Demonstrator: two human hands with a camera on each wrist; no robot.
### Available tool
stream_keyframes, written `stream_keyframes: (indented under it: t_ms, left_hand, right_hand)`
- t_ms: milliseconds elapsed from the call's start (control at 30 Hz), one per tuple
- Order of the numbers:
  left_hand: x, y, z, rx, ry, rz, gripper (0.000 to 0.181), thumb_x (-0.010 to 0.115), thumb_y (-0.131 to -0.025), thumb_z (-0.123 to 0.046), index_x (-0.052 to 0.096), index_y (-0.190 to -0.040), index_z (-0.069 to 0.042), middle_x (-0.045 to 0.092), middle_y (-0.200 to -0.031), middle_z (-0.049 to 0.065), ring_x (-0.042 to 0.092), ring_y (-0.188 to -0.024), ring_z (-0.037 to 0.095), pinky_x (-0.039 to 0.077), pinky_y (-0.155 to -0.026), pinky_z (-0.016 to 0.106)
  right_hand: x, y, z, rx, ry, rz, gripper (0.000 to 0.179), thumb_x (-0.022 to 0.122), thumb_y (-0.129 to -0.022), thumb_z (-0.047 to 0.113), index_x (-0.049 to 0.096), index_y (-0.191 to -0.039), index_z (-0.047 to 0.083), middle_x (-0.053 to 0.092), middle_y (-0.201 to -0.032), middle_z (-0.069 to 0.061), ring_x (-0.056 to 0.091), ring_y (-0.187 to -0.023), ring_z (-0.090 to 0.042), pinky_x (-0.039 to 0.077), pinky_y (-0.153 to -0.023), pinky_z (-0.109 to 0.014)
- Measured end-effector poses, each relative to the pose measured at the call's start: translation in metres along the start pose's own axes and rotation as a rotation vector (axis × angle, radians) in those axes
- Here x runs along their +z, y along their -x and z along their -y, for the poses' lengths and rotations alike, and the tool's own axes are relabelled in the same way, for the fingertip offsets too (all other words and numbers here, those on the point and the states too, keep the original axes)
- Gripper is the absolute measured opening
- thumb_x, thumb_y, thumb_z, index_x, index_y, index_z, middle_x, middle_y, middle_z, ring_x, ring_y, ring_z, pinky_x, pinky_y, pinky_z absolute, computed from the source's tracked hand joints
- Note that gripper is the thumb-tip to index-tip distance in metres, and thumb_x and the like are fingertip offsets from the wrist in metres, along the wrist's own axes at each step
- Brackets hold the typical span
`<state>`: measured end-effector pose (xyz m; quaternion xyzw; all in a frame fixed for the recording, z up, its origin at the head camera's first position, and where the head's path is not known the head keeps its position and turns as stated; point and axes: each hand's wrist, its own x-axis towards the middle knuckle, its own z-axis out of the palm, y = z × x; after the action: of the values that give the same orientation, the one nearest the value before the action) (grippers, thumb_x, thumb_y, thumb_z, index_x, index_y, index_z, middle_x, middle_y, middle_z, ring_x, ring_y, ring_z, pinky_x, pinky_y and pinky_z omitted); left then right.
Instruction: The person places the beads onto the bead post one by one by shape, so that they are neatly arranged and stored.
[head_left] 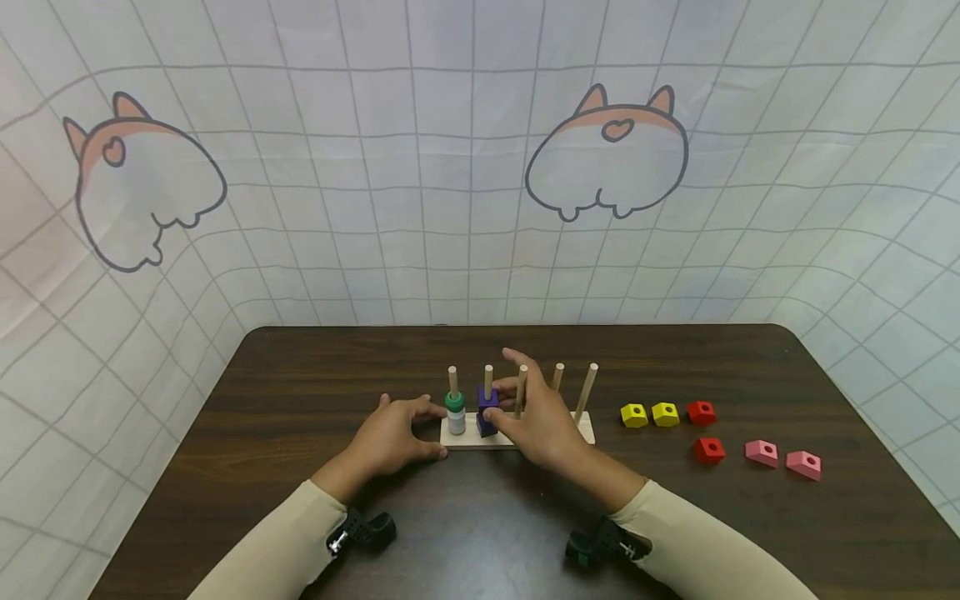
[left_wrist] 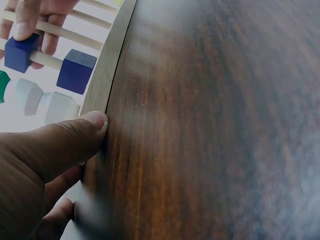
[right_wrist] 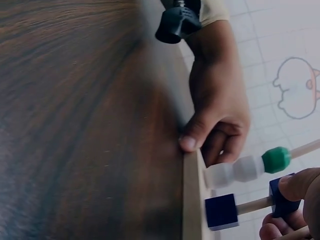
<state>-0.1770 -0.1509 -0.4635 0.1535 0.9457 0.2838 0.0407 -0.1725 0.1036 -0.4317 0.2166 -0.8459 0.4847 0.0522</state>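
A wooden peg board with several upright pegs stands on the table. My left hand grips its left end, thumb on the front edge. Two white beads and a green bead are stacked on the leftmost peg. On the second peg, a dark blue block sits down at the base. Higher on that same peg, my right hand pinches another dark blue block between thumb and fingers, with a stretch of bare peg between the two blocks. The other pegs hold no blocks.
Right of the board lie two yellow blocks, two red blocks and two pink blocks, each with a hole. Behind the dark wooden table hangs a white gridded cloth with cartoon drawings.
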Motion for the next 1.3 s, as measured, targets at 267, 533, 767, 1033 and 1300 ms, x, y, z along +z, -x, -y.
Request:
stream_keyframes:
  t_ms: [267, 533, 767, 1033, 1300]
  left_hand:
    - [0.001, -0.001, 0.0, 0.003, -0.011, -0.004, 0.052, 0.091, -0.078, -0.036, 0.074, -0.125, -0.023, 0.057, -0.145, 0.017, 0.054, -0.134, 0.031, 0.009, -0.121, 0.064]
    - [0.0, -0.001, 0.0, -0.005, -0.008, 0.0, 0.052, 0.091, -0.078, -0.036, 0.074, -0.126, -0.023, 0.057, -0.145, 0.016, 0.053, -0.136, 0.03, 0.008, -0.122, 0.062]
    - [0.0, 0.0, -0.001, -0.007, 0.0, 0.002, 0.052, 0.09, -0.079, -0.036, 0.074, -0.126, -0.023, 0.058, -0.145, 0.016, 0.053, -0.136, 0.03, 0.008, -0.122, 0.062]
    - [0.0, 0.0, 0.0, -0.015, 0.015, 0.005, 0.052, 0.091, -0.078, -0.035, 0.074, -0.126, -0.023, 0.058, -0.144, 0.015, 0.052, -0.137, 0.029, 0.007, -0.122, 0.062]
    - [0.001, 0.0, 0.001, -0.01, 0.027, -0.005, 0.051, 0.092, -0.077, -0.034, 0.074, -0.124, -0.024, 0.062, -0.14, 0.01, 0.053, -0.136, 0.026, 0.007, -0.122, 0.061]
  right_hand:
    - [0.007, 0.001, -0.01, 0.021, -0.002, 0.011, 0.08, 0.081, -0.088, 0.004, 0.035, -0.152, 0.011, 0.071, -0.119, -0.007, 0.072, -0.1, -0.022, 0.059, -0.086, -0.038]
    - [0.01, 0.002, -0.014, 0.044, -0.01, 0.021, 0.077, 0.082, -0.087, 0.004, 0.037, -0.151, 0.01, 0.072, -0.118, -0.006, 0.072, -0.099, -0.022, 0.059, -0.086, -0.038]
    - [0.012, 0.005, -0.019, 0.063, 0.004, 0.043, 0.077, 0.081, -0.089, 0.007, 0.036, -0.152, 0.01, 0.071, -0.122, -0.007, 0.072, -0.101, -0.026, 0.059, -0.086, -0.042]
    - [0.012, 0.008, -0.02, 0.022, -0.001, 0.027, 0.076, 0.079, -0.09, 0.005, 0.035, -0.152, 0.009, 0.068, -0.13, -0.011, 0.07, -0.109, -0.028, 0.057, -0.092, -0.042]
    - [0.002, 0.023, -0.017, -0.061, 0.102, 0.016, 0.081, 0.081, -0.088, 0.006, 0.033, -0.153, 0.008, 0.06, -0.142, -0.014, 0.065, -0.121, -0.031, 0.053, -0.099, -0.047]
